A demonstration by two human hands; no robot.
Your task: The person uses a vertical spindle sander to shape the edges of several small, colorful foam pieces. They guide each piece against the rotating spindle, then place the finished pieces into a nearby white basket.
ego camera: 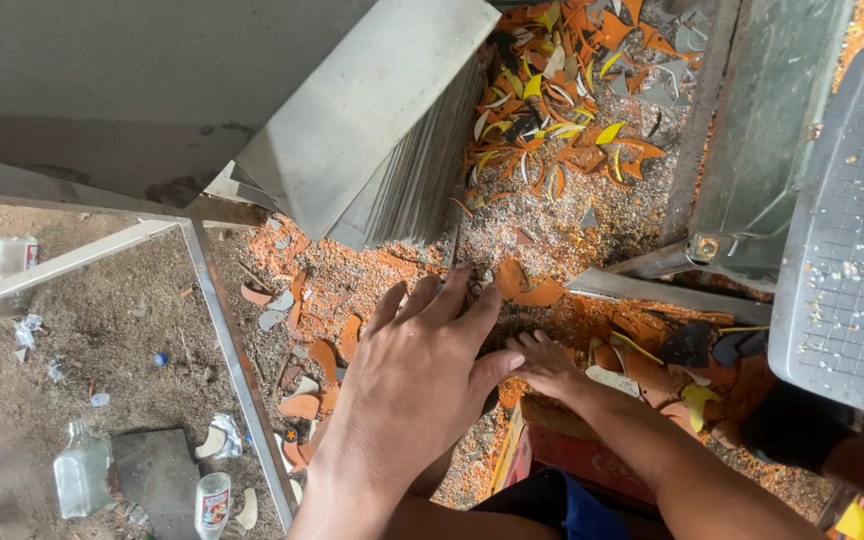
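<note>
My left hand (420, 372) is stretched flat with its fingers apart, palm down over the floor litter of orange dust and chips (372, 270). Its fingertips reach toward curved orange scraps (524, 287) and the lower edge of a leaning stack of thin grey sheets (392, 130). My right hand (548, 364) lies lower and to the right, just beside the left thumb. Its fingers are bent down onto the scraps. Whether it holds a piece is hidden.
A pile of orange, yellow and grey offcuts (572, 90) lies behind the stack. A grey gridded machine table (852, 250) and metal bars (652, 290) stand at the right. A metal frame (222, 330), bottles (82, 475) and a red crate (572, 455) are nearby.
</note>
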